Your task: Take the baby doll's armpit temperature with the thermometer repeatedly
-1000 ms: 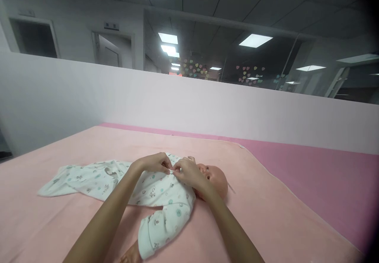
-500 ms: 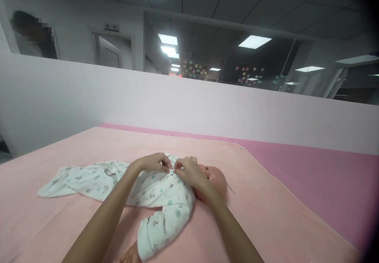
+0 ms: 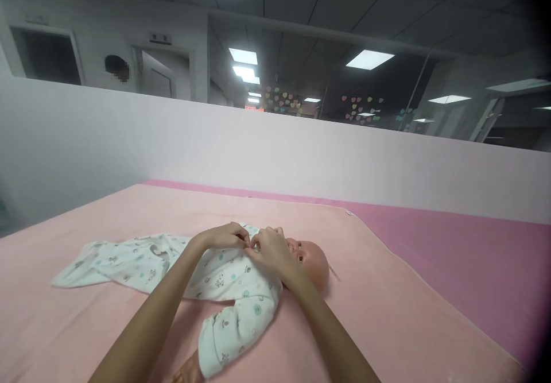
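A baby doll [image 3: 314, 262] lies on its back, its head to the right, dressed in a white baby romper [image 3: 219, 277] printed with small teal and brown figures. Both my hands meet at the chest of the romper, just below the doll's chin. My left hand [image 3: 228, 236] pinches the cloth at the front opening. Close against it, my right hand [image 3: 271, 248] has its thumb and fingers closed on the same edge. The button between them is hidden by my fingers. One sleeve reaches toward me, with the doll's hand [image 3: 189, 370] sticking out of the cuff.
A peach blanket [image 3: 400, 314] covers the surface under the doll, over a pink mat [image 3: 465, 256]. Behind stands a low white partition [image 3: 275, 153]. Beyond it, a person's head [image 3: 117, 67] shows near a doorway [image 3: 166, 76].
My right thumb has moved over the button, which was visible between my hands before. The fingertips have come closer together. Beyond the partition, the person has shifted to the right and appears smaller.
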Demonstrator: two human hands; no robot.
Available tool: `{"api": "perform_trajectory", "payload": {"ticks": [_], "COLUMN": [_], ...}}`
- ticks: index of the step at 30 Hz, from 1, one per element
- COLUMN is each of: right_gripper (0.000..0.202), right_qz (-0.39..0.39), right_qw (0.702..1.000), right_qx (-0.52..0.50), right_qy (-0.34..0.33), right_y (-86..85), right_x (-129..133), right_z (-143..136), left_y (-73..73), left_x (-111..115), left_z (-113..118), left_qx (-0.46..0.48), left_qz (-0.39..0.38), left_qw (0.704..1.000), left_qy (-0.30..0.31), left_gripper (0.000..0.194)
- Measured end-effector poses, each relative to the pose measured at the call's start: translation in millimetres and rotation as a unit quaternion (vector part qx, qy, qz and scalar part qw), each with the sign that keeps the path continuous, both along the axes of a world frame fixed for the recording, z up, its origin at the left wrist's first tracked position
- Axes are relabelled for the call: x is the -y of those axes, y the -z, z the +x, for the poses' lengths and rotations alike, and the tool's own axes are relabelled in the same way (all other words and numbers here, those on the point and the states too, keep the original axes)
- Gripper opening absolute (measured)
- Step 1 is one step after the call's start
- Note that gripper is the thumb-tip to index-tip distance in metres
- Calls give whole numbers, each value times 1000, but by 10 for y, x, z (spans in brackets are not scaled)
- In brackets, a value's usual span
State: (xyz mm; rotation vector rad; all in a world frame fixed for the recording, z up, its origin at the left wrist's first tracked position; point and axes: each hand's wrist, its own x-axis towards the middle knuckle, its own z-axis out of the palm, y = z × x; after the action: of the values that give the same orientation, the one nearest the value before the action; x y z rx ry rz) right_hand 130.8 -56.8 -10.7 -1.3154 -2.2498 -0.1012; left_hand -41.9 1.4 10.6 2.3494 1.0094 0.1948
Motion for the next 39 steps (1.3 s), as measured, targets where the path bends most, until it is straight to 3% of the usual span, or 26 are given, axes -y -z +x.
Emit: {"api": "perform_trajectory", "payload": {"ticks": [5,16,23,28,34,39], "right_gripper": [15,9,9,8,9,17], "right_qz": [-16,6,6,12,41,53], "right_qw": [999,998,998,997,999,996], "right_qx": [-10,48,21,15,-34,-36], "right_qy": [28,44,64,69,9,-56], "right_y": [-17,47,106,124,152,297], "right_x": [41,73,85,78,57,27], "right_z": [-81,-156,-207,-208,-255,-383], "left_y": [23,2,-4,-52,-84,-78], "left_x": [-26,-2,-39,-35,-37,-41], "left_z": [37,0,-143,-302,-466,-474], "left_qx": [-9,-28,-53,-74,-77,-76], "left_qz": [-15,1,-40,-40,-48,-51], "left_qw": [999,1000,997,994,995,995], "left_qy": [-36,-7,-38,-72,-49,-43], "left_gripper": [28,26,32,26,25,27]}}
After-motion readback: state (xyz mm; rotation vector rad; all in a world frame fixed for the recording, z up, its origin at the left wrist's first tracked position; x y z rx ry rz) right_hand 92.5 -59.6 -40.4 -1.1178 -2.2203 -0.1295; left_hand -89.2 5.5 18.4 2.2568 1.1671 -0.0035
